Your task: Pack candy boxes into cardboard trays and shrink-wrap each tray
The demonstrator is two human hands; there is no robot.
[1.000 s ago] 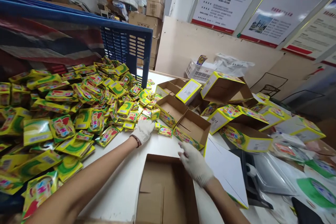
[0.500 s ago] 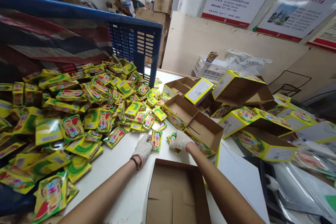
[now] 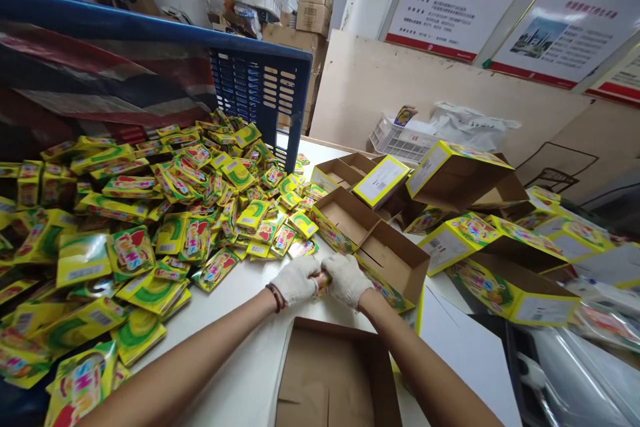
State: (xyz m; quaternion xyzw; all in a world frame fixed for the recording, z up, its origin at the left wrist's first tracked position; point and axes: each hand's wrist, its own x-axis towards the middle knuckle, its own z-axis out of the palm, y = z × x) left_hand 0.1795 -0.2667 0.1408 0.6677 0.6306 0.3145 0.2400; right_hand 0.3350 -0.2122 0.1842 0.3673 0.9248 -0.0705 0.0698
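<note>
My left hand (image 3: 297, 280) and my right hand (image 3: 345, 277), both in white knitted gloves, meet over the white table. Small yellow-green printed boxes (image 3: 321, 285) are gripped between them, mostly covered by the fingers. Just below the hands is an open brown cardboard carton (image 3: 330, 373) with nothing visible inside but its folded floor. To the left spreads a large heap of the same small boxes (image 3: 195, 193), its nearest ones close to my left hand.
A blue plastic crate (image 3: 285, 80) stands on its side behind the heap. Open yellow-printed cartons (image 3: 395, 253) lie beyond my right hand, with more cartons (image 3: 500, 280) piled at the right. A white basket (image 3: 400, 137) sits against the wall.
My hands were apart, each on small boxes. Now they have come together, the left moving right, and the boxes are pressed between them. The view has tilted up slightly.
</note>
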